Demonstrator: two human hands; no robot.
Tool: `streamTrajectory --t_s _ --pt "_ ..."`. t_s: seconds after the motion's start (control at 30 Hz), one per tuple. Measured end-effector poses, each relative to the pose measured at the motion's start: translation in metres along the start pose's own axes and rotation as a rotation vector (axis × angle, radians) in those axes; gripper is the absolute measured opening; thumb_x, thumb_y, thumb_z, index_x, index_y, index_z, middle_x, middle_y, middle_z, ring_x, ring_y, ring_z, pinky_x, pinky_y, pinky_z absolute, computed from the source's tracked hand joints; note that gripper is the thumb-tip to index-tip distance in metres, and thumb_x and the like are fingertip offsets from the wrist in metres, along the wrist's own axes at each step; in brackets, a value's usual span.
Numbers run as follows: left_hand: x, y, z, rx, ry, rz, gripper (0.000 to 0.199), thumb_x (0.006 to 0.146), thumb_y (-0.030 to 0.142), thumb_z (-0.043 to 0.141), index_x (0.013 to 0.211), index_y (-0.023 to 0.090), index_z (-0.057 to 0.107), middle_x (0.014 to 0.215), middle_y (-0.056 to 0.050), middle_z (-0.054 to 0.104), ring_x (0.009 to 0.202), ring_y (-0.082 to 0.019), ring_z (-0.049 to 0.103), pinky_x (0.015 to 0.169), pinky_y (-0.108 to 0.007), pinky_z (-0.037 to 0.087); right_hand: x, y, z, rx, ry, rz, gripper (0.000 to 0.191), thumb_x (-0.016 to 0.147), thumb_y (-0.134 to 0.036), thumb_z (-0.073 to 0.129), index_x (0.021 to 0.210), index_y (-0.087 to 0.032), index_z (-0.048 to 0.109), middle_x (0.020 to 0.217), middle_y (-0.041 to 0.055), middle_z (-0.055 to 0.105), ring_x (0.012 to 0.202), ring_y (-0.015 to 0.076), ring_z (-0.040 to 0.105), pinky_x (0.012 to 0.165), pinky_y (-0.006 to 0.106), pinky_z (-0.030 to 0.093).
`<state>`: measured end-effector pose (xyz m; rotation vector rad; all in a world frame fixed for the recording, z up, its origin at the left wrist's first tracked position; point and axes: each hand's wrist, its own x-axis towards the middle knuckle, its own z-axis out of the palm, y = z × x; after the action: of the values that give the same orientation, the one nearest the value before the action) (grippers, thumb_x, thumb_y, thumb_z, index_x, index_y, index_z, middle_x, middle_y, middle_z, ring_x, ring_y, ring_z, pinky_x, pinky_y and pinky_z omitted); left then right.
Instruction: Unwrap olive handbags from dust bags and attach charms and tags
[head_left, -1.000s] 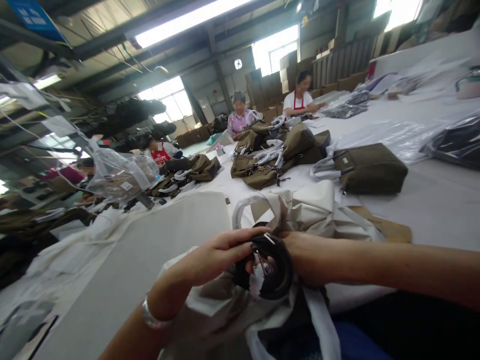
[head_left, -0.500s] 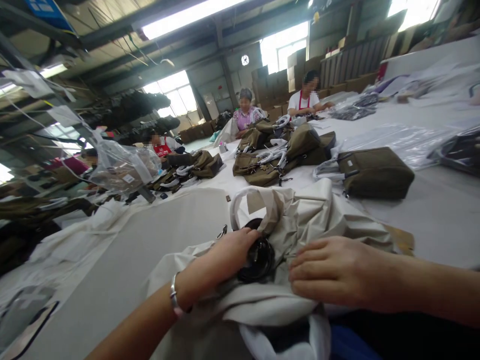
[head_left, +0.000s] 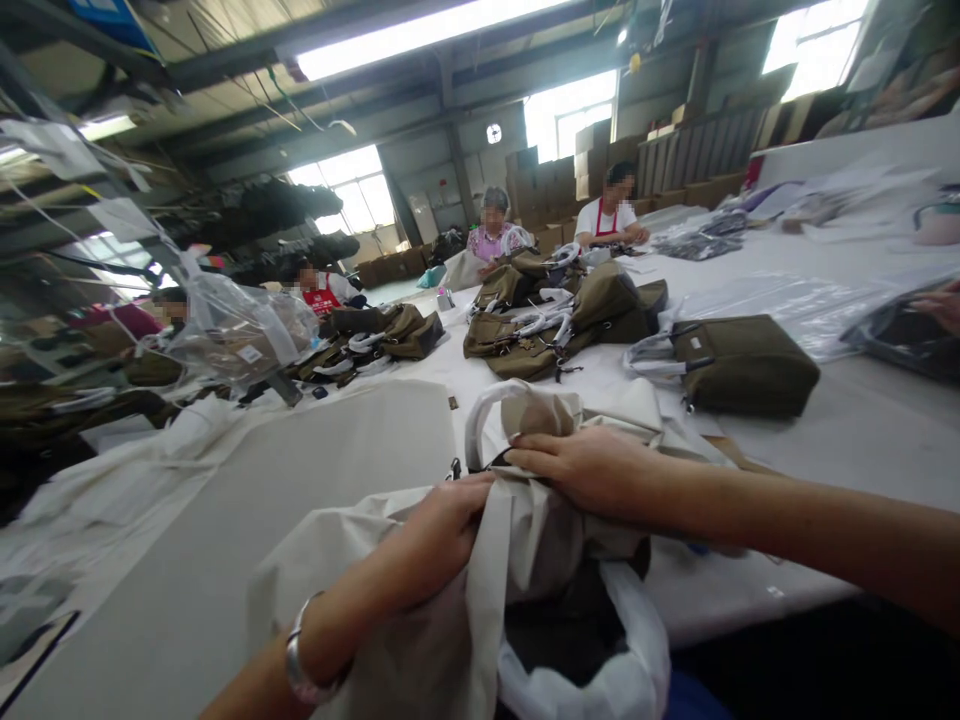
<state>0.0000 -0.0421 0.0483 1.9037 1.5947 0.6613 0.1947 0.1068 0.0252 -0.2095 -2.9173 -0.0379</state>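
Note:
Beige cloth (head_left: 525,540) is gathered over an olive-brown handbag (head_left: 570,615) right in front of me. At its near end, one handle wrapped in white (head_left: 637,640) sticks out; another wrapped handle (head_left: 476,430) stands up at the far end. My left hand (head_left: 442,530), a silver bangle on its wrist, has its fingers closed on a fold of the cloth, the tips partly hidden. Across the top of the bundle lies my right hand (head_left: 592,470), fingers stretched out and pressing on the cloth. A small metal clasp (head_left: 453,468) shows beyond my left hand.
Olive handbags with wrapped handles (head_left: 525,330) are piled ahead, and one handbag (head_left: 742,365) lies to the right. A clear plastic bag (head_left: 240,330) hangs at left near a metal post. Several people sit farther back; another person's hand (head_left: 941,305) shows at the right edge.
My right hand has moved left and forward onto the bundle. Cloth now covers the shiny black coil that lay under my left hand. More of the bag's near end and wrapped handle shows.

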Motion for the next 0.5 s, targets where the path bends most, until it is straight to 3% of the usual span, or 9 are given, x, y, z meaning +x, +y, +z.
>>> streamTrajectory --t_s 0.07,0.13,0.2,0.27,0.33,0.4,0.5 --pt "-0.021 0.002 -0.003 0.007 0.122 -0.069 0.032 0.103 0.033 0.048 0.125 0.026 0.071 0.129 -0.007 0.070 0.120 -0.025 0.065 0.108 -0.039 0.049 -0.001 -0.004 0.001 -0.004 -0.068 0.105 0.039 0.096 -0.011 0.052 0.132 -0.020 0.061 0.108 0.0080 0.076 0.082 0.0224 0.075 0.062 0.027 0.050" --pt "-0.046 0.002 0.003 0.074 0.219 -0.103 0.042 0.101 0.043 0.051 0.139 0.029 0.062 0.136 -0.007 0.067 0.126 -0.029 0.062 0.109 -0.040 0.050 0.000 -0.010 0.000 -0.009 -0.105 0.174 0.031 0.095 -0.013 0.054 0.123 -0.019 0.065 0.093 0.0068 0.077 0.078 0.0240 0.074 0.058 0.027 0.046" --pt "-0.068 -0.001 0.017 0.222 0.199 0.000 0.068 0.092 0.048 0.064 0.155 0.032 0.042 0.150 -0.009 0.056 0.135 -0.035 0.055 0.109 -0.045 0.050 0.004 -0.015 -0.002 -0.034 -0.118 0.223 0.025 0.094 -0.015 0.054 0.116 -0.017 0.067 0.087 0.0087 0.077 0.074 0.0259 0.074 0.055 0.029 0.043" --pt "-0.083 -0.007 0.035 0.418 0.145 0.117 0.092 0.086 0.040 0.071 0.162 0.031 0.021 0.160 -0.012 0.041 0.143 -0.040 0.044 0.110 -0.052 0.048 0.009 -0.018 -0.003 -0.069 -0.125 0.255 0.022 0.094 -0.018 0.054 0.112 -0.015 0.067 0.080 0.0111 0.075 0.070 0.0270 0.073 0.053 0.029 0.039" --pt "-0.091 -0.015 0.046 0.562 0.146 0.114 0.090 0.089 0.023 0.062 0.164 0.029 0.011 0.163 -0.012 0.033 0.147 -0.038 0.038 0.111 -0.054 0.046 0.013 -0.017 -0.003 -0.095 -0.141 0.266 0.022 0.093 -0.020 0.055 0.110 -0.014 0.067 0.077 0.0127 0.074 0.068 0.0273 0.072 0.052 0.029 0.036" --pt "-0.092 -0.021 0.043 0.579 0.157 0.055 0.081 0.090 0.008 0.048 0.163 0.027 0.018 0.162 -0.012 0.036 0.146 -0.032 0.041 0.113 -0.051 0.045 0.015 -0.014 -0.001 -0.085 -0.161 0.262 0.020 0.093 -0.021 0.055 0.108 -0.014 0.067 0.078 0.0127 0.074 0.070 0.0269 0.072 0.052 0.030 0.034" --pt "-0.086 -0.017 0.010 0.365 0.073 -0.016 0.059 0.095 0.011 0.042 0.151 0.028 0.049 0.150 -0.006 0.055 0.135 -0.025 0.057 0.111 -0.037 0.048 0.010 -0.009 0.001 -0.026 -0.157 0.226 0.015 0.093 -0.021 0.057 0.102 -0.017 0.067 0.082 0.0098 0.075 0.072 0.0258 0.072 0.053 0.031 0.035"
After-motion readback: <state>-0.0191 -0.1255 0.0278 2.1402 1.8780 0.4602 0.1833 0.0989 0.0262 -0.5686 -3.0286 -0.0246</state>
